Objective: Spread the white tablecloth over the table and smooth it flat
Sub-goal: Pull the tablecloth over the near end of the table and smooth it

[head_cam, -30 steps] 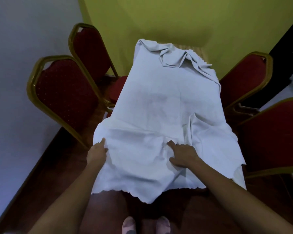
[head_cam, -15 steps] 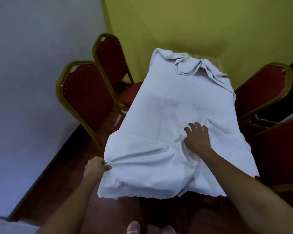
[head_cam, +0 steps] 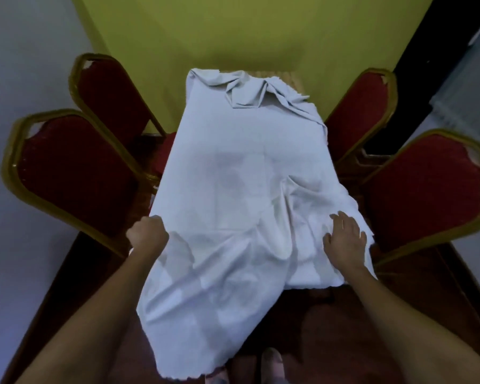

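Cloth on the table, one fist gripping its left edge, one palm flat on its right.

The white cloth (head_cam: 244, 189) drapes the table (head_cam: 294, 79), whose bare wood shows only at the far right corner, where the fabric sits bunched and folded. Left hand (head_cam: 147, 234) is balled into a fist on the near left edge, cloth gathered inside it and creases running away from the knuckles toward the middle. Right hand (head_cam: 345, 239) lies open, fingers spread, pressing down on the near right part, just inside the scalloped hem. Between the two hands the cloth sags in soft wrinkles and a long flap hangs off the near end toward the floor. Red chairs (head_cam: 75, 173) flank both sides.
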Tool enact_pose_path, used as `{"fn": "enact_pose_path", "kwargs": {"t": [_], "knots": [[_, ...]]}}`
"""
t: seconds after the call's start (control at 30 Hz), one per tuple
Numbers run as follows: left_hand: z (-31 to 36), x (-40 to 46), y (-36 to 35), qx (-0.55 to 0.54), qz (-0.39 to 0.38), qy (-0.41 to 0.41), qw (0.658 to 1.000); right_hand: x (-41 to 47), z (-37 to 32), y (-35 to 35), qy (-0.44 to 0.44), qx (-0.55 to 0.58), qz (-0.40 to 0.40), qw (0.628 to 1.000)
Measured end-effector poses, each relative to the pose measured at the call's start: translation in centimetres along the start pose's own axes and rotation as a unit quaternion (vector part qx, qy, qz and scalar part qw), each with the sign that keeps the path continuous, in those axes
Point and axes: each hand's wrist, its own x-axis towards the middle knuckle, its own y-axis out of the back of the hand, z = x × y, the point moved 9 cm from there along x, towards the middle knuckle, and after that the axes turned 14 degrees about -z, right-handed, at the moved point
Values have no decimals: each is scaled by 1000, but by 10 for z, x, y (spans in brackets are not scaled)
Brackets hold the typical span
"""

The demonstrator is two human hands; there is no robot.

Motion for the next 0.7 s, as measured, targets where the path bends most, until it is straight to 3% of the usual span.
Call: {"fn": "enact_pose_path", "kwargs": {"t": [0.07,0.13,0.23,0.3,0.47,0.57,0.7], "knots": [[43,-7,-3,-25,17,-115,993,-9,41,-30,-155,48,-97,982],[76,-10,-39,1,-34,-200,979,-20,59,-52,-233,124,-163,951],[100,-26,-100,58,-115,-226,966,-23,63,-58,-225,132,-167,951],[102,-30,-115,60,-116,-214,968,-25,70,-52,-224,139,-143,954],[99,-25,-117,65,-156,-205,964,-43,102,-37,-195,237,-19,952],[99,-28,-114,76,-149,-203,965,-63,128,-28,-184,273,3,944],[107,-32,-83,87,-81,-205,971,-100,157,-28,-179,202,-13,963]]}}
